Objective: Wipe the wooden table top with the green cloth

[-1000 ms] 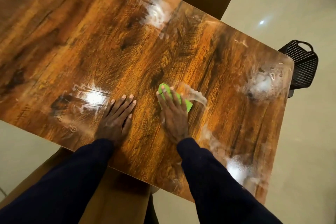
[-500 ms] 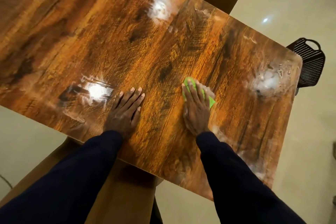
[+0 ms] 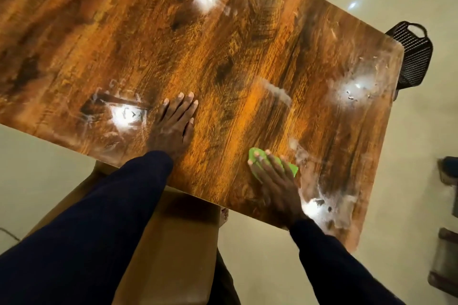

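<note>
- My right hand (image 3: 275,178) lies flat, fingers spread, pressing the cloth (image 3: 288,167) onto the surface (image 3: 235,62) near its front edge; only green edges show past my fingers.
- My left hand (image 3: 174,122) rests flat with nothing under it, palm down, bracing me.
- Cloudy streaks (image 3: 277,90) sit beyond the cloth, and a white smear (image 3: 322,208) lies just right of my wrist.
- To do this well, I judge I should keep even palm pressure and run overlapping passes along the grain.
- The smear by the front right corner looks like the nearest target; I'd sweep inward, so residue doesn't go off the edge.
- Patches glare at the far right (image 3: 357,86) and beside my left hand (image 3: 126,114); whether those are residue or lamp reflection, I cannot tell.
</note>
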